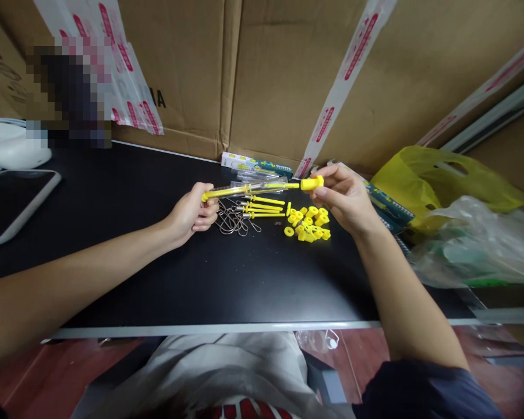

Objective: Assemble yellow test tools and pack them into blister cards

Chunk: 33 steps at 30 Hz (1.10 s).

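Observation:
My left hand is closed around the yellow end of a clear plastic tube, which has yellow and metal parts inside. The tube points right, held above the table. Between the fingers of my right hand is a yellow plastic cap with a wider head. Its open end faces the thin yellow rod at the tube's right end, close to it; I cannot tell whether they touch. Beneath lie several yellow rods with metal tips, bent wire hooks and a pile of small yellow plastic parts.
A printed narrow box lies at the back against large cardboard. On the right are a yellow plastic bag, more printed boxes and a clear bag. A phone lies at left on the black table.

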Available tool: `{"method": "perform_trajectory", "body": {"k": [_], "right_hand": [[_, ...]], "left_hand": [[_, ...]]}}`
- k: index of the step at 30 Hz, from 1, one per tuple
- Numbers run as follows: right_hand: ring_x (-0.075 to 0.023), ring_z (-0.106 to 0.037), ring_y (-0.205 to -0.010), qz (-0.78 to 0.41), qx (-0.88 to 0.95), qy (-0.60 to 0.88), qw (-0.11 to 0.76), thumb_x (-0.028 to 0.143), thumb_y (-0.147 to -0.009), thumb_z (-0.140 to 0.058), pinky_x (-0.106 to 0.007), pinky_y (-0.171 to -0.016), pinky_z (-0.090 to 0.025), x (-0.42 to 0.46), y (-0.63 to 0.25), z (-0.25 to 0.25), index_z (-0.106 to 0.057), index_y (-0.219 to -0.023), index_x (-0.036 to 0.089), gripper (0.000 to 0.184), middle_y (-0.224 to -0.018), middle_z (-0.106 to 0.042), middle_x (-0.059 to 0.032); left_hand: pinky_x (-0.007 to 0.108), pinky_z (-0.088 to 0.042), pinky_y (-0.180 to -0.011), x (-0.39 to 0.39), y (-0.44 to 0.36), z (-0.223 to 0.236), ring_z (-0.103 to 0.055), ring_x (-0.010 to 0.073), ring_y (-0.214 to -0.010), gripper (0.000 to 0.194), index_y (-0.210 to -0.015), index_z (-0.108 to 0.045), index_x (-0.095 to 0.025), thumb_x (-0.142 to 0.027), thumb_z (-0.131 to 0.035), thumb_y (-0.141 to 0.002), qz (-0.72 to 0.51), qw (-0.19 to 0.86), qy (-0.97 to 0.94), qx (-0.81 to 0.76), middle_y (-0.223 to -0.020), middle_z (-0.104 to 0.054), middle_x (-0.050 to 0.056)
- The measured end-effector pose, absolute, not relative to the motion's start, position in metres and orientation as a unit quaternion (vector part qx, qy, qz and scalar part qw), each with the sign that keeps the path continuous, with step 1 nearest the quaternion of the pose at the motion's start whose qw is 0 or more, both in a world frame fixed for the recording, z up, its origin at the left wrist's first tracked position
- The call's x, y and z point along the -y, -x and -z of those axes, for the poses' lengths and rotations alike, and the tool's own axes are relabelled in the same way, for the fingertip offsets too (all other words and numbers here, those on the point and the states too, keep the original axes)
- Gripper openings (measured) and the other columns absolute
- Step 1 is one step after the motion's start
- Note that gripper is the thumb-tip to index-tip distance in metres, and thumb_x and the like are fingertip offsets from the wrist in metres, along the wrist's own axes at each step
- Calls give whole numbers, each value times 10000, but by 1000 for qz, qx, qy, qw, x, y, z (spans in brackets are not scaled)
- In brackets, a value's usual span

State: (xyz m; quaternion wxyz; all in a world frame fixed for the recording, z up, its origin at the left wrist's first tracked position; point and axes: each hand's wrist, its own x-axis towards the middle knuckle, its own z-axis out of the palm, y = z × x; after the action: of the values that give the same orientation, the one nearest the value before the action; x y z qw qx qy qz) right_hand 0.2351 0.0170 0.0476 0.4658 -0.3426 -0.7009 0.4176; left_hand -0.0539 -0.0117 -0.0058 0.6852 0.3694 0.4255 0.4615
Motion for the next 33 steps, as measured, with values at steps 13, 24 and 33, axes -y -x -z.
{"method": "perform_trajectory", "body": {"k": [13,24,33], "right_hand": [[-116,-613,-705,-391,716,373,441,414,-648,-839,-238,-606,-516,-12,-228,-45,-632,-882,213,372,-834,-658,-3],[-103,-615,-735,-400,731,345,432,381,-657,-843,-241,-702,-526,-9,-221,-44,-624,-877,207,356,-833,-662,7],[-119,-607,-741,-375,747,355,419,429,-651,-840,-261,-704,-527,-6,-221,-43,-634,-898,218,385,-867,-653,-5]], "left_hand": [[139,-147,-280,15,52,5,-160,46,-300,366,-588,-330,-209,-302,-295,-941,-449,687,-373,-432,-424,-200,-93],[145,-138,-289,16,50,5,-159,45,-305,372,-586,-332,-205,-300,-297,-944,-446,675,-388,-442,-431,-206,-94],[143,-144,-294,17,50,4,-163,43,-305,369,-579,-318,-208,-294,-302,-938,-442,672,-395,-444,-434,-201,-93]]}}
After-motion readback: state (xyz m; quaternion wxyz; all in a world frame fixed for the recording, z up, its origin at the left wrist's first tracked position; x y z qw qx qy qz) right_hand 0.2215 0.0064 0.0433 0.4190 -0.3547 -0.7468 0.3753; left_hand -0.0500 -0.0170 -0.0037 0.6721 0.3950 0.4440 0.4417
